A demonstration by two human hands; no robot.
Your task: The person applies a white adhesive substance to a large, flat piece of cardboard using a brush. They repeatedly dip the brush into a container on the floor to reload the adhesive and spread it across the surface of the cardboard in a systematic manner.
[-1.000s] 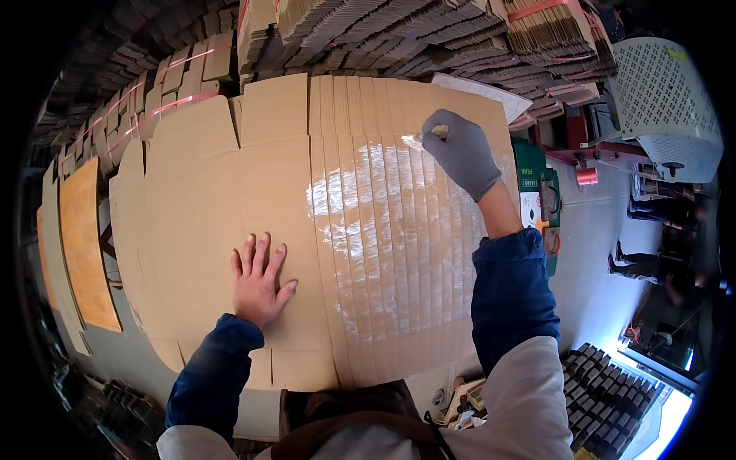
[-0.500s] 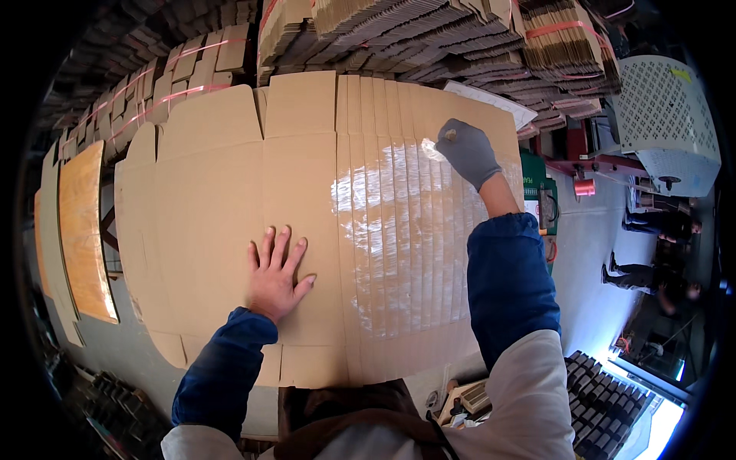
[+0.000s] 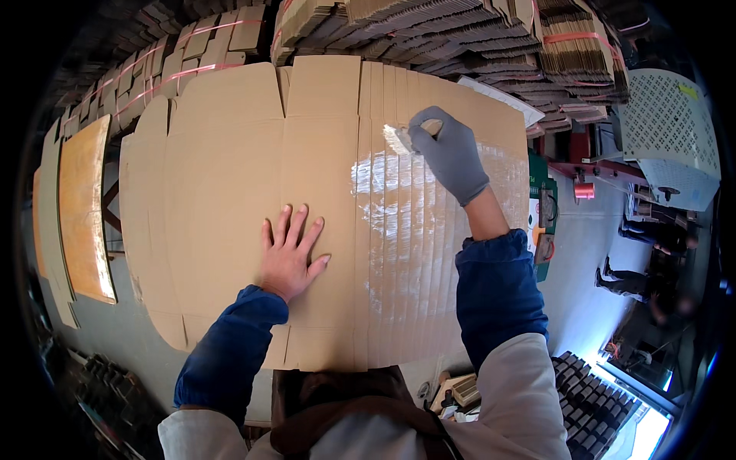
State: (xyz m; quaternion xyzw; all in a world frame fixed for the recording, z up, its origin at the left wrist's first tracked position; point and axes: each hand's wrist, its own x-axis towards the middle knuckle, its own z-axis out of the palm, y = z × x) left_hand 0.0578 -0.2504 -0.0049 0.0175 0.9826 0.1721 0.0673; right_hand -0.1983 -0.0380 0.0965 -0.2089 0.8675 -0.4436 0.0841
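Observation:
Bare and spread flat, my left hand (image 3: pixel 290 257) presses on a large brown cardboard sheet (image 3: pixel 222 184) with flaps. My right hand (image 3: pixel 452 157) wears a grey glove and is closed round the wooden handle of a brush (image 3: pixel 397 140). Its pale bristles touch the upper part of a fan of overlapping cardboard edges (image 3: pixel 406 222) to the right of the sheet. A wet, shiny white coating streaks across those edges, thickest in their upper half.
Tied stacks of folded cardboard (image 3: pixel 429 38) stand along the far side. At left, an orange-brown board (image 3: pixel 86 207) leans upright. A pale green perforated machine cover (image 3: pixel 665 123) is at the right, with people standing beyond it. Dark stacked pieces (image 3: pixel 590 406) lie at lower right.
My right hand has moved left across the overlapping edges with the brush, whose bristles now show more clearly. The left hand stays flat on the sheet. The whole view has shifted slightly.

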